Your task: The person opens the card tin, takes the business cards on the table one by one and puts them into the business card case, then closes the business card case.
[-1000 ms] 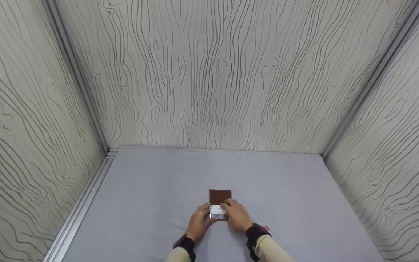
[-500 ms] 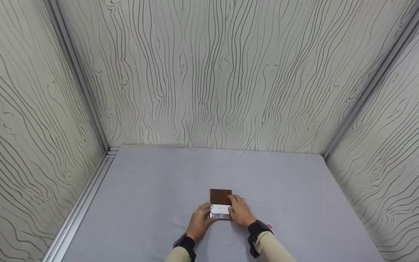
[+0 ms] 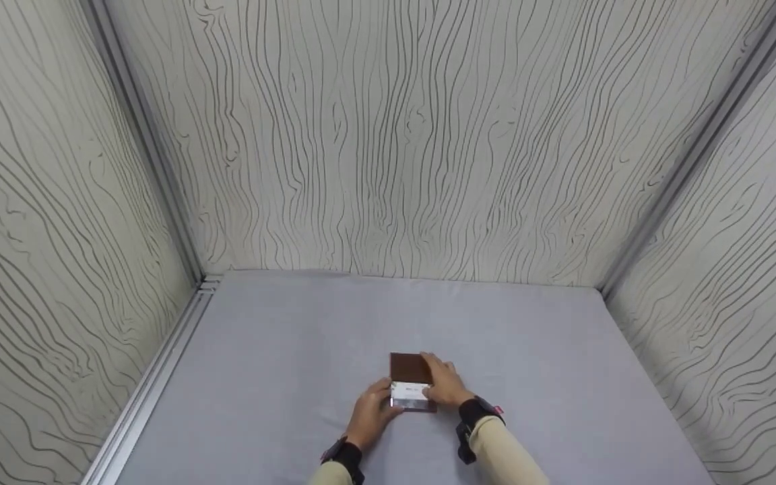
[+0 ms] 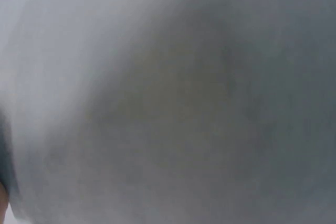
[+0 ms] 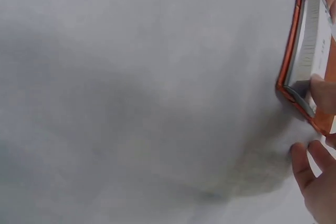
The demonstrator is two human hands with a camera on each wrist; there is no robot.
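Observation:
A small brown card holder [image 3: 411, 367] lies unfolded on the table, its dark far flap flat against the cloth. White cards [image 3: 409, 391] in a clear sleeve form a thick stack on its near half; the right wrist view shows the stack [image 5: 310, 45] edge-on inside the orange-brown cover [image 5: 287, 59]. My left hand [image 3: 369, 412] grips the left side, thumb at the near corner. With its thumb on the cards, my right hand [image 3: 447, 384] holds the right side, fingers along the flap's right edge. Only a sliver of finger [image 4: 3, 203] shows in the left wrist view.
Grey cloth covers the table [image 3: 280, 350]. A metal rail [image 3: 152, 377] runs along its left edge. Wood-grain patterned panels [image 3: 388, 135] enclose the back and both sides. Black bands [image 3: 479, 417] circle both wrists.
My right hand's fingers have moved from over the cards outward and then farther up the flap's right edge. The left hand keeps its hold on the card holder.

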